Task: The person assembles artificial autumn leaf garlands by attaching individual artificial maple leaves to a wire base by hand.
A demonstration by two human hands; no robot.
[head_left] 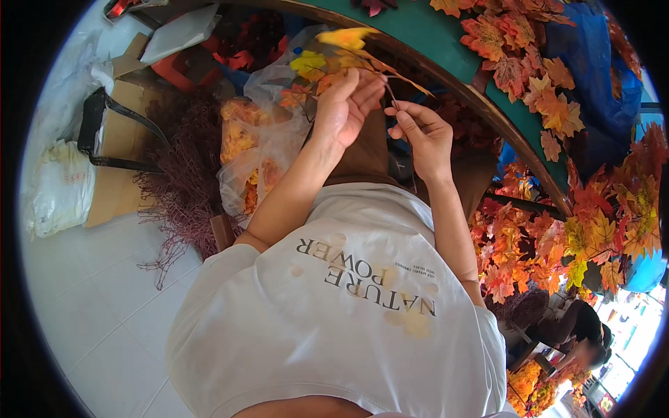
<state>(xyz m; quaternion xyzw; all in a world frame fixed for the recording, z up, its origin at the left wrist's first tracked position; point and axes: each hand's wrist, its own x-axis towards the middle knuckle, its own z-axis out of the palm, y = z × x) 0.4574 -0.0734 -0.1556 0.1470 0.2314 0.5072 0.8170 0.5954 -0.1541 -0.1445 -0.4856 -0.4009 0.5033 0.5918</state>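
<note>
Left bare hand (339, 111) is lying loosely open, palm showing, fingers slightly curling; whether it is gripping anything, cannot tell. Right bare hand (426, 139) is pinching a thin brownish stem (391, 94) between thumb and forefinger. Step, as judged: working the stem by its end; the next move is probably calling for a steady right pinch and a closer left grip. The stem is standing between both hands' fingertips; a yellow-and-orange spray of artificial leaves (346, 37) is hanging just beyond the left hand. Farther out, a translucent plastic bag (277, 139) is sitting left of the left hand, purplish wiry twigs (187, 153) are lying past it, and a green, brown-rimmed tabletop (418, 29) is curving beyond both hands
</note>
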